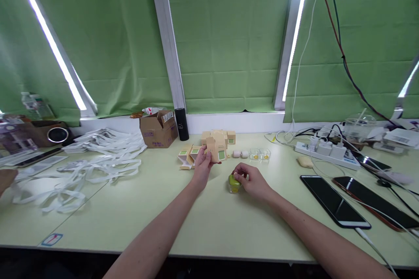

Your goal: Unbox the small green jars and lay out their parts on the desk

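My left hand (203, 168) is closed around a small tan cardboard box (214, 146) with a green-edged window and an open flap. My right hand (250, 178) grips the edge of a small glass jar with a green lid (234, 184), which is upright on or just above the table. Beside my left hand lie flattened or partly folded cartons (186, 157) of the same kind. Small tan boxes (231, 136) stand behind it. Between the hands, farther back, are two pale pink cylinders (240, 154) and small clear glass jars (260, 154) with yellow marks.
White straps (101, 170) lie piled on the left. A brown carton (159, 130) and a black cylinder (182, 124) stand at the back. On the right are phones (334, 200), a power strip (327, 154) and loose cables. A co-worker's hand (6, 178) shows far left.
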